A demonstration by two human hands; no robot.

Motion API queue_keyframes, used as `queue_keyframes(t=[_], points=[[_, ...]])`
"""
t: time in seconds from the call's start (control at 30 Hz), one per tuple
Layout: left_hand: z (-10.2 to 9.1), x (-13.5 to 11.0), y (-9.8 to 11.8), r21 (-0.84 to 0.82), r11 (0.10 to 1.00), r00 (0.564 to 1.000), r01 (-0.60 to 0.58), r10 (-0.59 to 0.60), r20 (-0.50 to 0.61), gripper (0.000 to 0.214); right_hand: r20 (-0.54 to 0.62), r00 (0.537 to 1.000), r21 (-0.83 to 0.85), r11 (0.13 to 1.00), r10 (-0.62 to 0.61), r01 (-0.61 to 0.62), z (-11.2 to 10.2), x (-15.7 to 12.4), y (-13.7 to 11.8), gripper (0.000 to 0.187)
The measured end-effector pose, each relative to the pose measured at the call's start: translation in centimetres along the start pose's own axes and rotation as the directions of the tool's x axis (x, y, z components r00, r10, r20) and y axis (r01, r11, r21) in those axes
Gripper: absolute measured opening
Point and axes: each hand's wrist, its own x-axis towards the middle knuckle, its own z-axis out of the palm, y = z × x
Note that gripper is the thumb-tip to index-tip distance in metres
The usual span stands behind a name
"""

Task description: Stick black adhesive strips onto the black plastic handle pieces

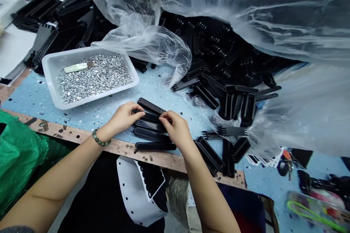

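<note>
Several long black plastic pieces with rounded ends lie side by side on the blue tabletop before me. My left hand point(128, 115), with a beaded bracelet at its wrist, pinches the left end of one smooth black plastic piece point(151, 117). At that piece's right end, the thumb and finger of my right hand point(177, 128) are closed on it. Just beyond it lies a black piece with a patterned face point(151, 106). Nearer to me rest more smooth pieces, one point(155, 146) along the wooden edge. My right fingers partly hide the row's right ends.
A white tray point(54, 96) of small metal parts, with a pale-handled tool point(78, 67) in it, stands left. Black pieces spill from a clear plastic bag point(295, 109) at right; more are heaped point(65, 18) back left. Keys point(289, 169) and a green bag point(19, 153) flank the area.
</note>
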Motion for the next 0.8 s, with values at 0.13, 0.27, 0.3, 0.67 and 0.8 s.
queue_keyframes(t=[0.13,0.27,0.3,0.67,0.8], points=[[-0.15,-0.15,0.15,0.052,0.999,1.000,-0.013,0.013,0.000,0.027,0.030,0.998,0.000,0.999,0.052,-0.052,-0.36,0.29,-0.15,0.008],[-0.27,-0.34,0.33,0.048,0.999,1.000,-0.022,0.021,0.019,0.027,0.059,0.997,-0.044,0.998,0.046,-0.044,-0.58,0.66,-0.22,0.007],[-0.28,-0.37,0.36,0.052,0.998,0.999,-0.026,0.025,0.019,0.027,0.063,0.997,-0.053,0.998,0.045,-0.042,-0.58,0.75,-0.25,0.007],[-0.33,-0.60,0.59,0.097,0.993,0.998,-0.066,0.065,0.004,0.024,0.102,0.994,-0.068,0.997,0.027,-0.020,-0.93,0.97,-0.43,0.011],[-0.38,-0.78,0.67,0.099,0.993,0.998,-0.066,0.065,0.014,0.024,0.076,0.997,-0.109,0.994,0.017,-0.009,-0.51,0.93,-0.49,0.008]])
